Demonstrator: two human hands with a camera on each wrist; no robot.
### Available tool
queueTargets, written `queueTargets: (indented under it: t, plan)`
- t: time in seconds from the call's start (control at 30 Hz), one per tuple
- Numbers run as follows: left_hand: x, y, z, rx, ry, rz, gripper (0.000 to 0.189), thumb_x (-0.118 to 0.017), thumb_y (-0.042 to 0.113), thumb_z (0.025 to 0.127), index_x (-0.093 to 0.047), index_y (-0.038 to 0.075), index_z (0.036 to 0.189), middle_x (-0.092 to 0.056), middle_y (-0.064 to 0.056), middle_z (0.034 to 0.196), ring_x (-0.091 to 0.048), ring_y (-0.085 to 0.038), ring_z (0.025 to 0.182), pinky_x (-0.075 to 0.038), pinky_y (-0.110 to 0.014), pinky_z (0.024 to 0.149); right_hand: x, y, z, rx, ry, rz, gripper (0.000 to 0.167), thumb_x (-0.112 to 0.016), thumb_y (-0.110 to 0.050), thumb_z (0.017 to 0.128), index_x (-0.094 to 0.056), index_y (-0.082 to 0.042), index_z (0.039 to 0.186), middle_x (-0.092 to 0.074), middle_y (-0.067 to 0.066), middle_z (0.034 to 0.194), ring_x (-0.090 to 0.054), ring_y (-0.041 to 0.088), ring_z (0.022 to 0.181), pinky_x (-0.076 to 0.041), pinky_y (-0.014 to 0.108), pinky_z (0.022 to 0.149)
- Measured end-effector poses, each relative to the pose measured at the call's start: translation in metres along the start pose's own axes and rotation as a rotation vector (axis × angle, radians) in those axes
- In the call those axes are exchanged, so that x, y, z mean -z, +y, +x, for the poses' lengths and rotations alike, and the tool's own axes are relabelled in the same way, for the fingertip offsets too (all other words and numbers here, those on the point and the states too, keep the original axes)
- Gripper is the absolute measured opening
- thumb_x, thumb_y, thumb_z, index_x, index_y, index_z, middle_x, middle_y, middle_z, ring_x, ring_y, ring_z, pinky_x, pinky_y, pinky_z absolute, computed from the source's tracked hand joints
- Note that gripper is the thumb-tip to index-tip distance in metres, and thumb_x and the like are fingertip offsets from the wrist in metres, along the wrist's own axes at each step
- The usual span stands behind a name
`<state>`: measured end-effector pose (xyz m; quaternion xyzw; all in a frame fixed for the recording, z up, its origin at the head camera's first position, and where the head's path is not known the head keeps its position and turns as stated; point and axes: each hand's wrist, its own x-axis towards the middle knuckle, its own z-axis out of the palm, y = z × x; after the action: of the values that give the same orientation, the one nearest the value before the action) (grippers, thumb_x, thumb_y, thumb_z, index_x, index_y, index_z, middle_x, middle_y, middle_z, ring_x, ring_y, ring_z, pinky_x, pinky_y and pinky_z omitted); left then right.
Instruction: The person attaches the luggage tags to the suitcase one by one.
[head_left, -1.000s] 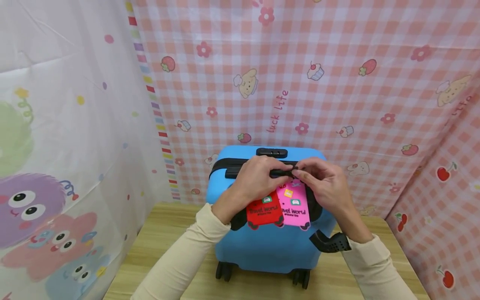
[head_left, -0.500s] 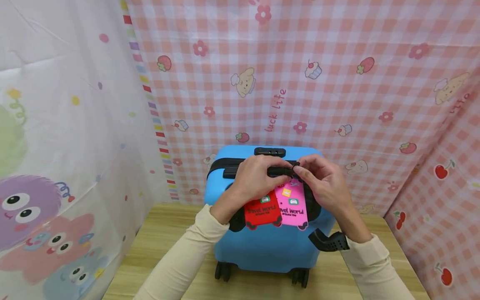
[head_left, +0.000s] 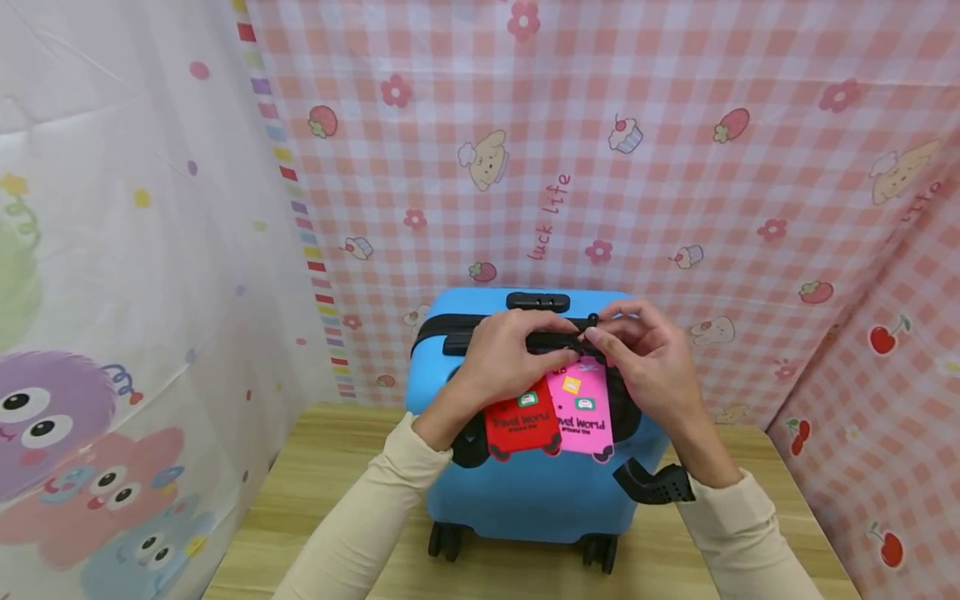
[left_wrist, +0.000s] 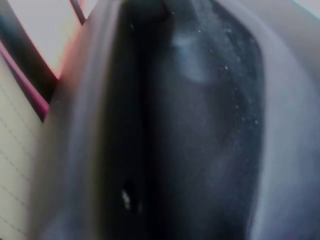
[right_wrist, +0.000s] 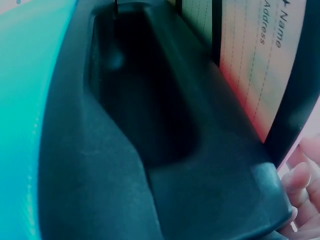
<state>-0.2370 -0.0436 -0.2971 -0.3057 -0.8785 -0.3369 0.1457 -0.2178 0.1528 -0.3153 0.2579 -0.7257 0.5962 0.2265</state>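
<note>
A blue suitcase [head_left: 540,492] stands upright with a black handle [head_left: 553,342]. A red luggage tag [head_left: 522,423] and a pink luggage tag [head_left: 587,421] hang over its front. My left hand [head_left: 504,354] grips the handle from the left, which shows between thumb and forefinger. From the right, my right hand [head_left: 652,354] pinches a thin black strap [head_left: 593,321] above the pink tag; its knobbed end sticks up. The left wrist view is filled by a blurred black handle recess [left_wrist: 190,125]. In the right wrist view, fingers [right_wrist: 297,185] show beside a tag's lined back [right_wrist: 265,60].
The suitcase's black wheels [head_left: 600,550] rest on a wood-grain table [head_left: 330,475]. A black combination lock [head_left: 537,302] sits near the suitcase's far edge. A pink checked curtain [head_left: 645,183] hangs behind, and a white cartoon-printed curtain [head_left: 202,275] hangs to the left.
My right hand's fingers have shifted slightly up at the strap, and its knobbed end now shows above them. My left hand keeps its grip. The whole view has drifted a little.
</note>
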Motion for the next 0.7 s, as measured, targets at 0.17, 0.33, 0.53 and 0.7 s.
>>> queueTargets:
  t: [0.17, 0.33, 0.53, 0.7]
  plan:
    - [0.0005, 0.0002, 0.0002, 0.029, -0.018, -0.011, 0.033, -0.075, 0.03, 0.089, -0.073, 0.02, 0.12, -0.071, 0.0, 0.12, -0.062, -0.016, 0.106, -0.05, -0.035, 0.091, -0.0002, 0.0, 0.001, -0.002, 0.008, 0.009, 0.019, -0.067, 0.007, 0.089, -0.061, 0.007, 0.107, -0.069, 0.0, 0.082, -0.058, 0.014, 0.064, -0.049, 0.02, 0.059]
    - [0.0009, 0.0003, 0.0006, 0.033, -0.026, -0.008, 0.033, -0.074, 0.029, 0.09, -0.072, 0.022, 0.122, -0.069, 0.001, 0.123, -0.062, -0.016, 0.109, -0.049, -0.036, 0.093, 0.0001, -0.0002, 0.0019, 0.013, -0.009, 0.056, 0.039, -0.067, 0.013, 0.085, -0.053, -0.004, 0.117, -0.061, 0.006, 0.092, -0.052, 0.013, 0.067, -0.045, 0.02, 0.059]
    - [0.0014, 0.0005, 0.0004, 0.021, -0.034, 0.01, 0.032, -0.073, 0.027, 0.091, -0.072, 0.022, 0.122, -0.068, 0.0, 0.126, -0.061, -0.017, 0.112, -0.049, -0.039, 0.096, 0.0031, -0.0033, 0.0038, -0.018, -0.084, -0.013, 0.049, -0.069, 0.013, 0.084, -0.044, -0.002, 0.123, -0.054, 0.013, 0.102, -0.049, 0.014, 0.069, -0.042, 0.021, 0.059]
    - [0.0014, 0.0, 0.0001, 0.016, -0.041, -0.008, 0.03, -0.072, 0.023, 0.091, -0.071, 0.022, 0.121, -0.068, 0.0, 0.124, -0.061, -0.017, 0.11, -0.049, -0.038, 0.095, 0.006, -0.0088, 0.0078, -0.124, -0.164, -0.092, 0.045, -0.071, 0.005, 0.086, -0.044, 0.003, 0.122, -0.055, 0.015, 0.105, -0.052, 0.014, 0.072, -0.045, 0.019, 0.061]
